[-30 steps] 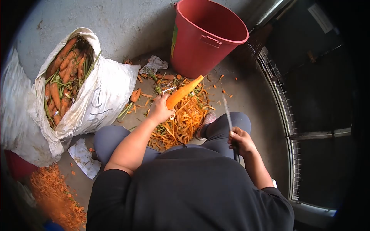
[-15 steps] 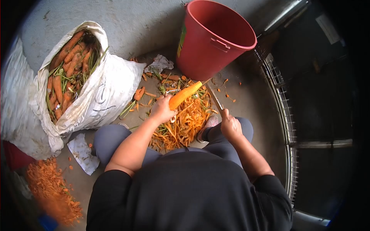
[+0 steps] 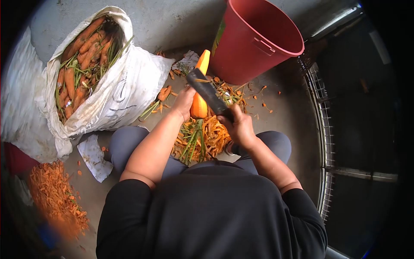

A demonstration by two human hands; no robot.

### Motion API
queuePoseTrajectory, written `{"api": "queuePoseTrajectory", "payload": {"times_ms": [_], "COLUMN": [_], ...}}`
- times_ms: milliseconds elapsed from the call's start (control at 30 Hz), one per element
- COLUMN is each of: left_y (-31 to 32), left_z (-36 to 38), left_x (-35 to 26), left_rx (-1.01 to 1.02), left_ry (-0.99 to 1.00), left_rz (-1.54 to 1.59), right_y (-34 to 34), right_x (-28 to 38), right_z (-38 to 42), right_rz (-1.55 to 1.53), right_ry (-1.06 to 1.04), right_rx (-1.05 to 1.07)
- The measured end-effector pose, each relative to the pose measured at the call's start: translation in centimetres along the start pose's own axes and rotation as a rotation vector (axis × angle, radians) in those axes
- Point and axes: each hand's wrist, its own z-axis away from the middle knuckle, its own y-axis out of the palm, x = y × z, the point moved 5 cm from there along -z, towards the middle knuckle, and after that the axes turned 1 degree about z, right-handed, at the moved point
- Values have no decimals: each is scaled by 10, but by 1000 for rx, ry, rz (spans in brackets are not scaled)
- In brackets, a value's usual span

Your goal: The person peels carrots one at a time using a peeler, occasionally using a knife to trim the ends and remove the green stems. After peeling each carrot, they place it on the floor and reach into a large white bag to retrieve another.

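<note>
A bright orange peeled carrot (image 3: 199, 106) is in my left hand (image 3: 184, 102), its narrow tip pointing up and away and green stalks hanging from its near end. My right hand (image 3: 240, 126) is closed around a knife (image 3: 208, 91), whose broad dark blade lies across the middle of the carrot and hides part of it. Below both hands, a pile of orange peelings (image 3: 210, 140) lies on the floor between my legs.
A white sack (image 3: 129, 93) of unpeeled carrots (image 3: 89, 56) leans at the left. A red bucket (image 3: 246, 52) stands beyond the peelings. Paper (image 3: 95, 159) and another shredded orange heap (image 3: 54, 194) lie lower left. A metal rack (image 3: 323, 116) is at the right.
The carrot has turned more upright and its stalks now show. My right hand has moved inward, bringing the blade over the carrot. The whole view has shifted slightly.
</note>
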Motion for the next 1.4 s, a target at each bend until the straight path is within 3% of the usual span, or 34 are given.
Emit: {"api": "queuePoseTrajectory", "payload": {"times_ms": [67,133,200,267,333,433,467,567,700,800,1100,1400], "left_y": [-10,-12,-15,-26,-23,-18,-20,-39,-14,19,10,9], "left_z": [-10,0,2,-5,-5,-4,-6,-25,-8,17,14,9], "left_x": [2,-18,-37,-46,-55,-43,-35,2,-6,-33,-28,-27], "left_rx": [25,-218,-203,-253,-213,-215,-325,-289,-256,-186,-224,-137], "left_ry": [89,246,496,590,535,141,51,-151,-121,-150,-177,-200], "left_rz": [103,8,-27,41,157,439,490,348,263,386,309,261], "right_y": [12,16,7,1,-8,-6,-4,11,17,22,29,31], "right_x": [12,13,14,2,-8,-10,-6,-1,10,11,11,13], "right_z": [-4,-13,-28,-46,-62,-67,-65,-59,-59,-60,-64,-62], "right_rz": [84,47,-29,-137,5,43,42,133,229,217,242,296], "right_ry": [-22,-107,-80,110,145,47,-9,13,13,10,-40,-75], "right_rx": [32,-59,-132,-95,-80,-31,-9,60,42,64,55,-2]}}
